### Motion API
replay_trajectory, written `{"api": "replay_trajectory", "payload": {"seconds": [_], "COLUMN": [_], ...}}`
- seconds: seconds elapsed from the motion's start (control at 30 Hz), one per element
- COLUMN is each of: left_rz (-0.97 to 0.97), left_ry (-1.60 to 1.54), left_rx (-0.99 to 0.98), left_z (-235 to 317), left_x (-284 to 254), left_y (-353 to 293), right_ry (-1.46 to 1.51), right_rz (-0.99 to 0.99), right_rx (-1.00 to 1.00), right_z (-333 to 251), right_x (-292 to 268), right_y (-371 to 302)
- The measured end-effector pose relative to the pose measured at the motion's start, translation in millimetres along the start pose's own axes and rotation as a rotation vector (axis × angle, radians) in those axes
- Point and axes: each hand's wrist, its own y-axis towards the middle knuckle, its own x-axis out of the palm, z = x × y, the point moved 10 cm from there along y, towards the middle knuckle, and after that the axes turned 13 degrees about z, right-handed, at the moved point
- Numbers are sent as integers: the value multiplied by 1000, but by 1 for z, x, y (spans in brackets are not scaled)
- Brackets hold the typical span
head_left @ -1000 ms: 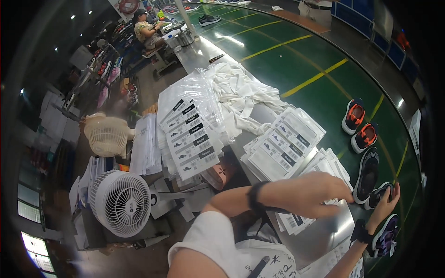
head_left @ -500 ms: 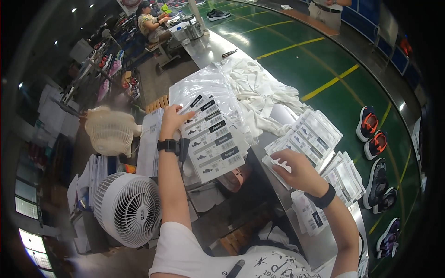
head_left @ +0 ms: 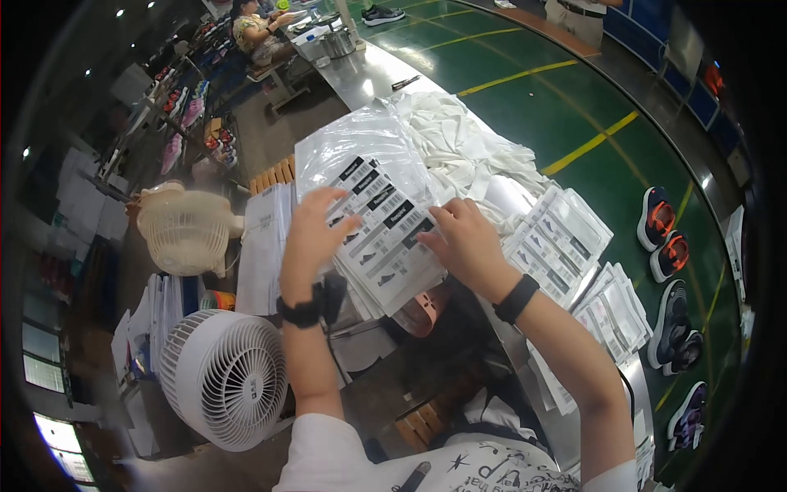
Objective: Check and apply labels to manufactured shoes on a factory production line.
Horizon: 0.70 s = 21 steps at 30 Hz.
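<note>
A sheet of stickers [head_left: 385, 234], white with rows of black bands, barcodes and small shoe pictures, lies tilted between my hands over a pile of similar sheets. My left hand [head_left: 316, 234] grips its left edge, thumb on top. At the right edge, my right hand [head_left: 467, 246] pinches the sheet between thumb and fingers. Beneath and beyond are clear plastic bags [head_left: 344, 143]. To the right, more stacks of label sheets [head_left: 557, 238] lie on the metal bench, some in clear sleeves.
White cloth strips [head_left: 459, 143] are heaped on the metal bench [head_left: 381, 74]. A white fan [head_left: 229, 377] and a cream plastic basket [head_left: 184, 234] stand left. Shoes [head_left: 672, 320] line the green surface at right. Another person [head_left: 254, 33] sits far left.
My right hand has moved left from the stacks on the bench to the sheet's right edge. The sheet has shifted slightly right and turned, and my left thumb now lies farther over it.
</note>
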Motion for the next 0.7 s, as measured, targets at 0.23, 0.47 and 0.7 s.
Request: {"api": "replay_trajectory", "payload": {"seconds": [0.23,0.47,0.7], "left_rz": [-146,-138,-174], "left_ry": [115,149,168], "left_rx": [73,71,25], "left_z": [16,12,11], "left_x": [40,30,36], "left_y": [-47,-49,-47], "right_ry": [-147,-397,-72], "right_rz": [78,44,107], "right_rx": [-90,-422,22], "right_z": [5,-33,4], "right_x": [14,19,10], "right_y": [-23,-37,-20]}}
